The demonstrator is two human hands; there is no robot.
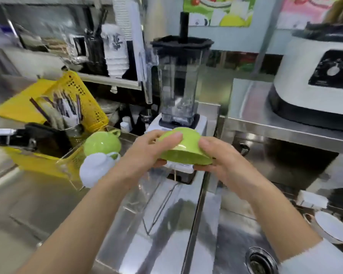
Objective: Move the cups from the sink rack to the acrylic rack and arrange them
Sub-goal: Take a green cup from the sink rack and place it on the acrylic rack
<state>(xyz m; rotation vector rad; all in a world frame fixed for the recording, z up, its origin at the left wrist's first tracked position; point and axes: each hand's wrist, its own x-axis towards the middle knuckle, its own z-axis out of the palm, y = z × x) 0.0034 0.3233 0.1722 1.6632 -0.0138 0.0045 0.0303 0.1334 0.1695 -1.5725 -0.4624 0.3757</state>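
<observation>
A green cup (183,148) is held mouth-down and tilted in the middle of the view, in front of the blender. My left hand (147,153) grips its left side and my right hand (219,157) grips its right side. To the left, a second green cup (101,144) and a white cup (94,172) sit upside down, one above the other, in the clear acrylic rack (67,169). The picture is blurred by motion.
A blender (178,80) stands just behind the held cup. A yellow basket (87,103) with utensils sits at left behind the acrylic rack. The steel sink (236,244) with its drain (259,262) lies below my arms. A white appliance (313,84) sits on the right counter.
</observation>
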